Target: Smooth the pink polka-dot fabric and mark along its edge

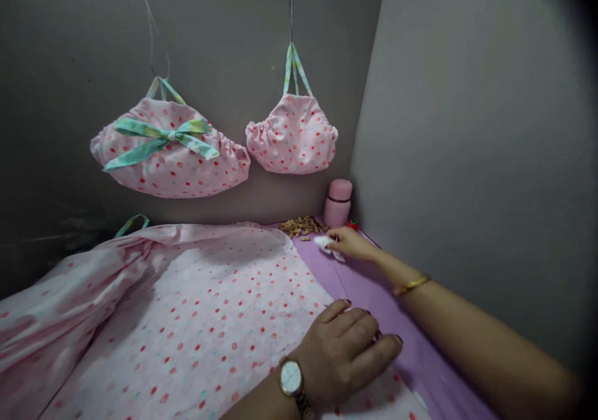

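Note:
My right hand [351, 243], with a gold bangle at the wrist, pinches a crumpled white cloth or tissue [324, 242] over the purple sheet. It is close to a pink flask [337, 203] and a pile of peanuts in their shells [301, 225]. Nearer to me, my left hand [343, 351], with a watch [291, 377] on the wrist, rests palm down on the right part of a pink dotted fabric [210, 320]. Its fingers are bent a little and the thumb is spread. What lies under the palm is hidden.
Two pink dotted fabric pieces, a wide one with a green bow [172, 164] and a smaller one [294, 136], hang on strings before the grey back wall [224, 27]. A purple sheet [374, 301] runs along the right wall [476, 127]. A small red-and-green object [353, 224] stands beside the flask.

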Demonstrator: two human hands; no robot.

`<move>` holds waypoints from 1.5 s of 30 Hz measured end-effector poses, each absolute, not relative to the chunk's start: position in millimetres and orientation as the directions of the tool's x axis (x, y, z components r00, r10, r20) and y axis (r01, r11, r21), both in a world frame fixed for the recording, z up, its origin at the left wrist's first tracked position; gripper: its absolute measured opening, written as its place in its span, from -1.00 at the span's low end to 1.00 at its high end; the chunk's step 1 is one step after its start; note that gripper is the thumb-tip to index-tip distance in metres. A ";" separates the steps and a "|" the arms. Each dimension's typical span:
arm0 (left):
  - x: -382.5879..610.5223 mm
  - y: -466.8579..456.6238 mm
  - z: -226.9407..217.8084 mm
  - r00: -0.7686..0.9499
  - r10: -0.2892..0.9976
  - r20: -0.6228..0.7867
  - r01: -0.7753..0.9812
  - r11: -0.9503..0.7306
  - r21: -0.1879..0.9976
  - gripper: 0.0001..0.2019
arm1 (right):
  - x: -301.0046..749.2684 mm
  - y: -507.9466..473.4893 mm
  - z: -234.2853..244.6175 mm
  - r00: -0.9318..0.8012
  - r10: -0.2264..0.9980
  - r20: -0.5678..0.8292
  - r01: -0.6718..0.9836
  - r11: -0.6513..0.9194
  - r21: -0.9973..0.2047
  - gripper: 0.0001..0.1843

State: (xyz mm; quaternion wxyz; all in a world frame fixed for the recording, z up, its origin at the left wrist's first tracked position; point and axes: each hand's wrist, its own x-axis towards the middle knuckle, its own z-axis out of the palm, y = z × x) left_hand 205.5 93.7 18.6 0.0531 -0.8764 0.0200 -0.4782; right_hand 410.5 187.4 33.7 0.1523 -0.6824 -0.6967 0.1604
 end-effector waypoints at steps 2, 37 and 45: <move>206.9 94.6 18.3 0.515 -0.062 0.855 0.034 -0.995 -0.093 -0.81 | 414.3 211.3 34.7 0.083 0.993 0.083 0.921 -0.044 -0.386 -0.73; 206.3 94.5 20.6 0.524 -0.107 0.845 -0.016 -0.993 -0.115 -0.79 | 394.8 188.8 14.9 -0.080 0.970 0.229 0.859 0.184 -0.479 -0.67; 206.1 107.7 11.5 0.431 0.100 0.897 0.084 -0.994 0.071 -0.76 | 453.3 107.7 49.6 -0.397 0.875 -0.278 0.770 0.152 -0.620 -0.86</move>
